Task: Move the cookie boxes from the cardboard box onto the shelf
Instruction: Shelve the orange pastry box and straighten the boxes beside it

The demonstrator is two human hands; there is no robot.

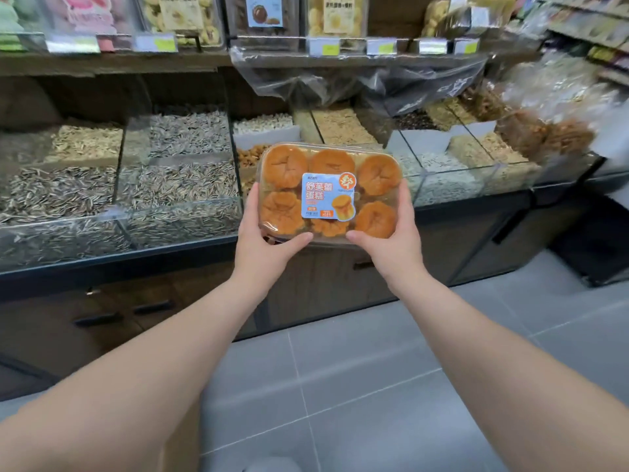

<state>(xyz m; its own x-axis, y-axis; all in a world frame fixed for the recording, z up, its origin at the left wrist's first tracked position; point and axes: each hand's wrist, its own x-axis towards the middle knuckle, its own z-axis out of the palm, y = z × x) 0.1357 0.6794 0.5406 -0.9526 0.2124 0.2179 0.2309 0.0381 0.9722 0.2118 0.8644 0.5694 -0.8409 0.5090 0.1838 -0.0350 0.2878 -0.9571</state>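
Observation:
A clear plastic cookie box (328,190) with several orange round cakes and a blue label is held up in front of me, level with the glass bins. My left hand (263,233) grips its left near corner, thumb on the front edge. My right hand (394,233) grips its right near corner the same way. The upper shelf (112,61) runs across the top, carrying other clear boxes of baked goods (183,15) behind price tags. A strip of the cardboard box (180,441) shows at the bottom, between my forearms.
Glass bins of seeds and nuts (177,185) stretch along the counter under the shelf. A plastic sheet (357,80) hangs from the shelf edge above the right-hand bins. Dark cabinet doors (119,311) sit below. Grey tiled floor (374,386) lies underfoot.

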